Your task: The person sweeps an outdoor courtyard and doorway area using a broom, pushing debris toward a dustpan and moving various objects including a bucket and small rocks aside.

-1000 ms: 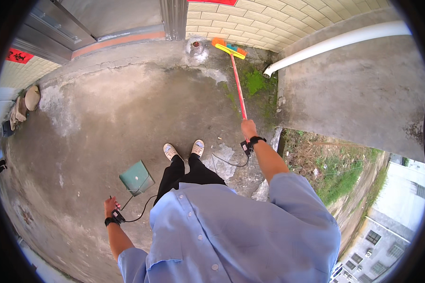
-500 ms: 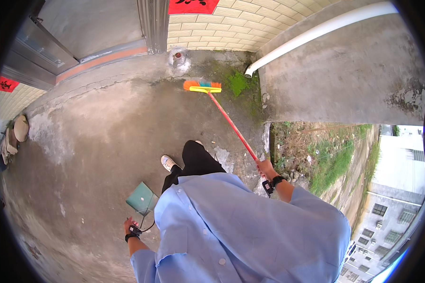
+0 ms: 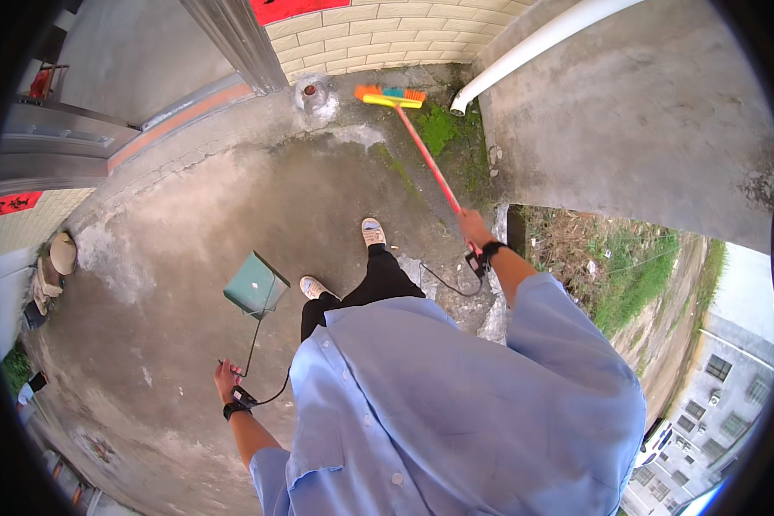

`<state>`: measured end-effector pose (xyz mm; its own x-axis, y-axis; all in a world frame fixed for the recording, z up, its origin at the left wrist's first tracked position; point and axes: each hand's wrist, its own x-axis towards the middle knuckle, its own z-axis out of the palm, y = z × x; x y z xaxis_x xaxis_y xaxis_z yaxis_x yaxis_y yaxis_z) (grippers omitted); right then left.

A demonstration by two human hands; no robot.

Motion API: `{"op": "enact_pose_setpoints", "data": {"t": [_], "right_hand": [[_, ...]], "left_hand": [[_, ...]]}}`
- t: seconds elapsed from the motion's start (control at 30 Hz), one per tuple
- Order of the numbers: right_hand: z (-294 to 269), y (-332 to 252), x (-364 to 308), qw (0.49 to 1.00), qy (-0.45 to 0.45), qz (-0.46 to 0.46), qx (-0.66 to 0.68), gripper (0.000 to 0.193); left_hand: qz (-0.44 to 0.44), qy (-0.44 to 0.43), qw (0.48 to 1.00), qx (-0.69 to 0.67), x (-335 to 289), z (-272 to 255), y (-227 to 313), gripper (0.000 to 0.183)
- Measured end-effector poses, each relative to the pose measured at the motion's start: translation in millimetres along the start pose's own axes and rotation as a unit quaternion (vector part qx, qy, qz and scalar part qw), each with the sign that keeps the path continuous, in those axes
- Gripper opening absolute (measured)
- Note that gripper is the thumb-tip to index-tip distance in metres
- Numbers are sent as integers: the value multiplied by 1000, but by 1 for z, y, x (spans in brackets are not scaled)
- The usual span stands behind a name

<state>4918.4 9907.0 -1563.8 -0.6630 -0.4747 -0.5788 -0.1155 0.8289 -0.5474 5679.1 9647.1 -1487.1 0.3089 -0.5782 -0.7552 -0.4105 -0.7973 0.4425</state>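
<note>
Stained, mossy concrete (image 3: 181, 232) met a cream brick wall (image 3: 370, 36), while the right hand (image 3: 475, 229) gripped a broom (image 3: 423, 148) and the left hand (image 3: 227, 381) clasped a long-handled green dustpan (image 3: 254, 284).

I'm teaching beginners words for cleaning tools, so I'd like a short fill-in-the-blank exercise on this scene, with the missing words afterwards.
1. The right hand grips the ____ handle of the broom.
2. The left hand holds the handle of the dustpan, whose pan is ____.
3. From the person's own viewpoint, that pan is to the ____ of both shoes.
4. The pipe beyond the broom is ____.

Missing words: red; green; left; white.
</note>
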Motion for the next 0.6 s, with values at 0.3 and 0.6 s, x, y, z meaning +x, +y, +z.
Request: {"op": "enact_pose_setpoints", "data": {"t": [0.3, 0.6], "right_hand": [[-97, 21, -203, 924, -112, 258, 260, 36], [-130, 89, 27, 992, 42, -109, -53, 34]], "left_hand": [[131, -12, 991, -12, -32, 58, 86, 33], [138, -76, 988, 5, -55, 157, 95, 32]]}}
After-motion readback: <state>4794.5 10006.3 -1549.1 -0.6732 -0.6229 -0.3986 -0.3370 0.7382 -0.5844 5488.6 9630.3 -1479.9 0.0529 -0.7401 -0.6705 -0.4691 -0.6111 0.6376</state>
